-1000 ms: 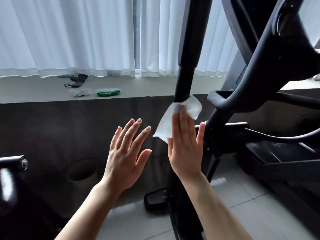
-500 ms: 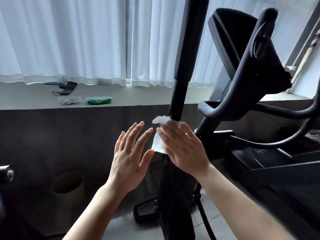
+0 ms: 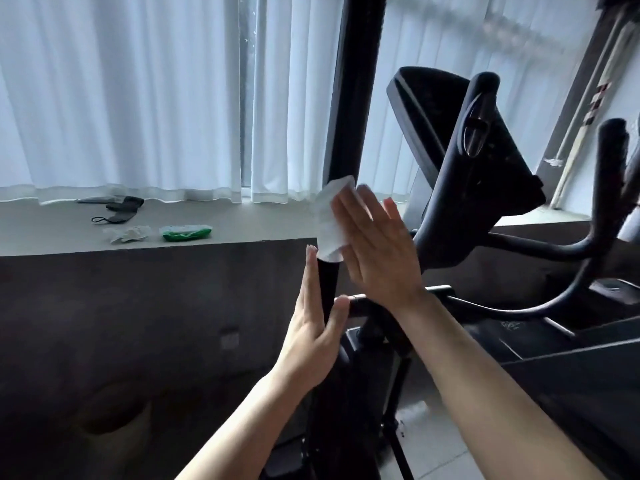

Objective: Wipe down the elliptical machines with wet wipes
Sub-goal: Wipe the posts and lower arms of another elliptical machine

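A black elliptical machine fills the middle and right; its tall upright handlebar pole (image 3: 356, 98) runs from the top of the view down between my hands. A white wet wipe (image 3: 329, 220) lies wrapped against the pole. My right hand (image 3: 377, 251) presses the wipe onto the pole with straight fingers. My left hand (image 3: 315, 327) lies flat against the pole's left side just below the wipe, thumb on the near side, fingers straight. The console (image 3: 460, 140) and curved handles (image 3: 561, 251) stand to the right.
A grey window ledge (image 3: 242, 226) runs behind, under white curtains (image 3: 121, 98). On it lie a green wipe pack (image 3: 186, 233), a crumpled used wipe (image 3: 128, 233) and a black strap (image 3: 119, 207). A dark wall lies below the ledge; pale floor tiles (image 3: 446, 441) show bottom right.
My right hand has slid the wipe up the pole. My left hand has moved right from free air onto the pole's side. The view has tilted upward.
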A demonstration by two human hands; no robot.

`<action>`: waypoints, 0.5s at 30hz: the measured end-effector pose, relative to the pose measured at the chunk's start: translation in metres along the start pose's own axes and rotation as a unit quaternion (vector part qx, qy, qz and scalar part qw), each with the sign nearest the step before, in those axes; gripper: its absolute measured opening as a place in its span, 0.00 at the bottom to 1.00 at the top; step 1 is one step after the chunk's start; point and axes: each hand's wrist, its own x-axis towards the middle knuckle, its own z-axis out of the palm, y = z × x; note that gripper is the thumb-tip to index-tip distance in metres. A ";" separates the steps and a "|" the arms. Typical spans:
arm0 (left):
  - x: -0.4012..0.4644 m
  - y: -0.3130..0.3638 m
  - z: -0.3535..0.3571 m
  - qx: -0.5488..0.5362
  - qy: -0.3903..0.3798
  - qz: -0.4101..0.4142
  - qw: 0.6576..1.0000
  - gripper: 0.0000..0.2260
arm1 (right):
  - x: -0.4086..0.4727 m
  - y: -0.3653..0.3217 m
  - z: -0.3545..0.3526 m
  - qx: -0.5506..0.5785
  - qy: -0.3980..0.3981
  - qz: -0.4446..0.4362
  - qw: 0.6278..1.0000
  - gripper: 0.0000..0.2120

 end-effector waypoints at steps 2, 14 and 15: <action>0.002 0.000 0.004 0.037 0.016 0.030 0.999 0.30 | 0.034 0.019 -0.011 0.006 0.014 0.013 1.000 0.23; 0.118 0.038 -0.020 0.091 0.213 0.215 0.949 0.25 | 0.110 0.062 -0.030 -0.029 -0.039 -0.180 0.982 0.18; 0.122 0.041 -0.021 0.081 0.218 0.219 0.948 0.25 | 0.120 0.070 -0.034 -0.034 -0.045 -0.210 0.976 0.18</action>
